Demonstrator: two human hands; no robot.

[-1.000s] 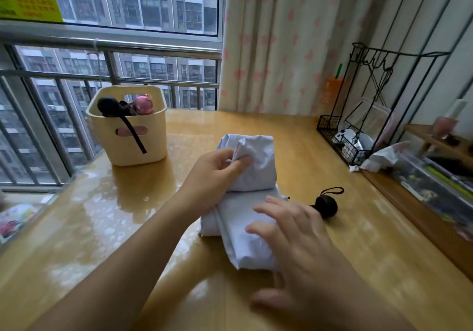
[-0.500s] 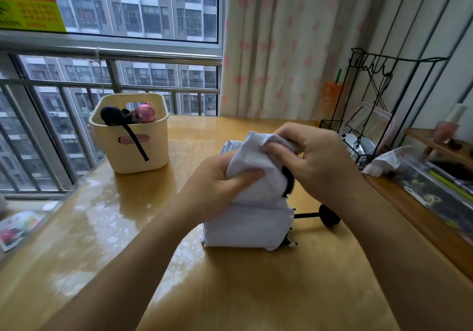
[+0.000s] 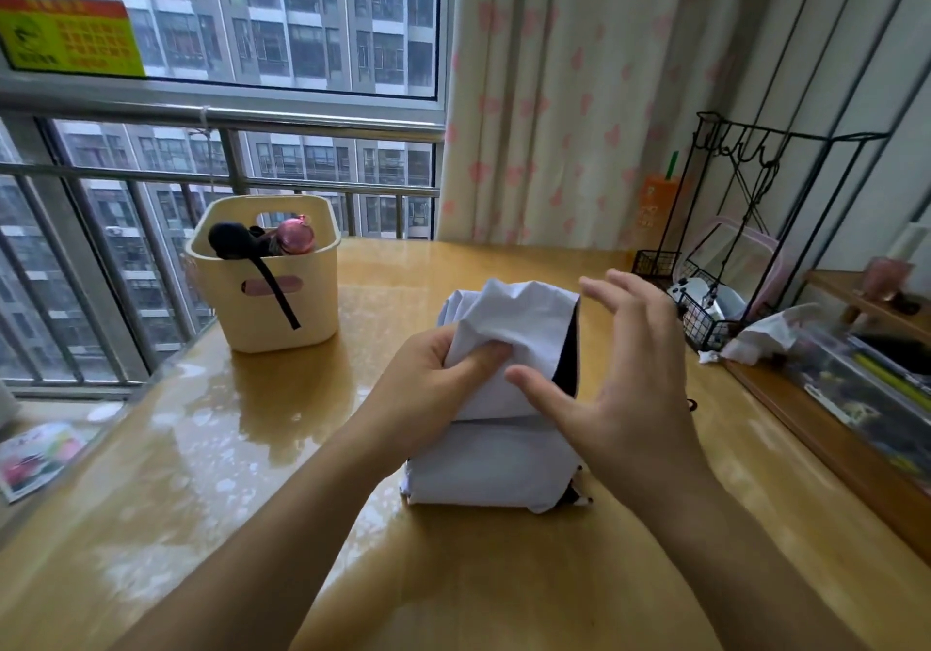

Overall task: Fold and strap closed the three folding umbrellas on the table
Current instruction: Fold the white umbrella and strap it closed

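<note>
Left hand (image 3: 428,383) pinching white umbrella (image 3: 493,464); right hand (image 3: 629,388) perhaps touching, contact hidden.

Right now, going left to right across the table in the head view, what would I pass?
Photo card → basket → left hand, gripping the umbrella → right hand → wire rack → tissue.

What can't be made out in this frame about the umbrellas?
Head view: handle and closing strap of the white umbrella, behind the right hand and folded fabric.
Head view: whether the two umbrellas in the basket are strapped; its wall hides all but their tops.
Head view: left hand fingers, behind fabric.
</note>
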